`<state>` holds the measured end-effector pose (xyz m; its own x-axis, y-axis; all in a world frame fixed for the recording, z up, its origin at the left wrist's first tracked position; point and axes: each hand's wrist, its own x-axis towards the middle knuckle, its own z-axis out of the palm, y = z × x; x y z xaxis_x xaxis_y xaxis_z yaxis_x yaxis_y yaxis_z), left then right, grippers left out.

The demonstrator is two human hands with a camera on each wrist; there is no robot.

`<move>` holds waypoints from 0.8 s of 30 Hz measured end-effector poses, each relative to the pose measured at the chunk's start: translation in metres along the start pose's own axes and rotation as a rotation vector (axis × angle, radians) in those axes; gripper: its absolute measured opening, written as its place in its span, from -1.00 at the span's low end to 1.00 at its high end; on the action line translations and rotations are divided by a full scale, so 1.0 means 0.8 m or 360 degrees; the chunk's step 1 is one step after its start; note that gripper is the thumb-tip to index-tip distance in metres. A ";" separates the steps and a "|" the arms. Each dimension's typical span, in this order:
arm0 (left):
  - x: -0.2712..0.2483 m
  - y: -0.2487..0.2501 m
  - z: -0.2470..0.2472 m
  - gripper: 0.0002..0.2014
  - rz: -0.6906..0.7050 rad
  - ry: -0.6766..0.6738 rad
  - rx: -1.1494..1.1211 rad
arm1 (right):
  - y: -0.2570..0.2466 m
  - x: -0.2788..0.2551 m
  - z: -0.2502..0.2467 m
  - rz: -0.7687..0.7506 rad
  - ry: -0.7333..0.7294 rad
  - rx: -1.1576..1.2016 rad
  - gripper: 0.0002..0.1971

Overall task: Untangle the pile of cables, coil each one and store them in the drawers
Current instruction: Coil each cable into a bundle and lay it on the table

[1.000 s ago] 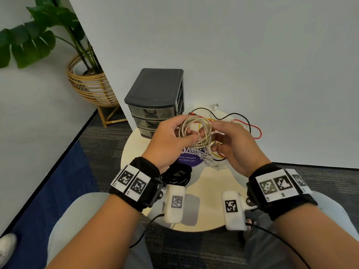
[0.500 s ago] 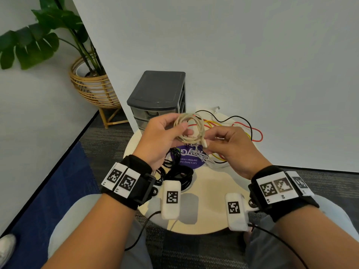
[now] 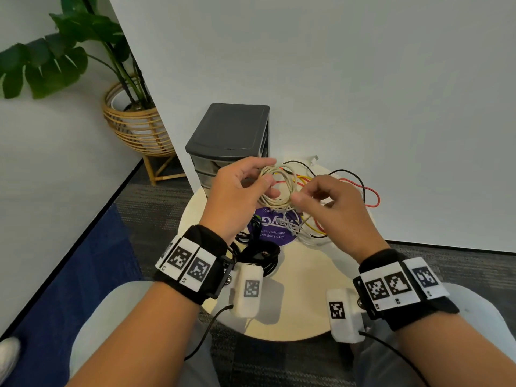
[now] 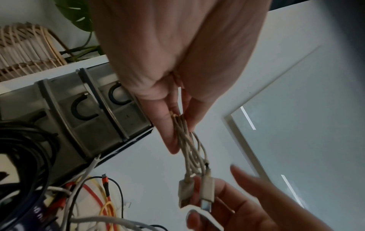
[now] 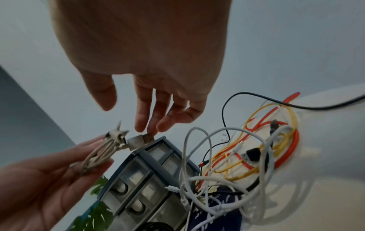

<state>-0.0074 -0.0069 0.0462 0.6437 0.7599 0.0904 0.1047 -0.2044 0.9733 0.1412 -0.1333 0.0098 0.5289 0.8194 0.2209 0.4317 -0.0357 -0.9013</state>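
My left hand (image 3: 268, 177) grips a coiled beige cable (image 3: 279, 188) in the air in front of the drawer unit (image 3: 229, 129), whose drawers are shut. In the left wrist view the left hand (image 4: 181, 132) pinches the bundled strands (image 4: 191, 150) between thumb and fingers. Both plugs (image 4: 205, 190) hang at the coil's lower end. My right hand (image 5: 126, 115) has straight fingers whose tips touch the USB plug (image 5: 146, 136), with the thumb held apart. Behind and below lies the tangled pile (image 3: 315, 227) of white, yellow, red and black cables.
A coiled black cable (image 3: 262, 255) lies on the round pale table (image 3: 301, 317) near my left wrist. A white wall panel stands just behind the table. A potted plant (image 3: 134, 121) in a rattan stand is at the far left on the floor.
My right hand has loosened its pinch on the coil's plug end, and its thumb has come away. The left hand still holds the beige coil at about the same height.
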 end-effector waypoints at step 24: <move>0.004 -0.005 0.008 -0.87 -0.0015 -0.0126 0.0170 | -0.008 0.001 -0.001 0.0148 -0.0208 0.0134 -0.77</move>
<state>-0.0009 -0.0075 0.0409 0.6995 0.7121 0.0603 0.1882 -0.2651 0.9457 0.1397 -0.1329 0.0157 0.4618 0.8824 0.0896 0.3198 -0.0714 -0.9448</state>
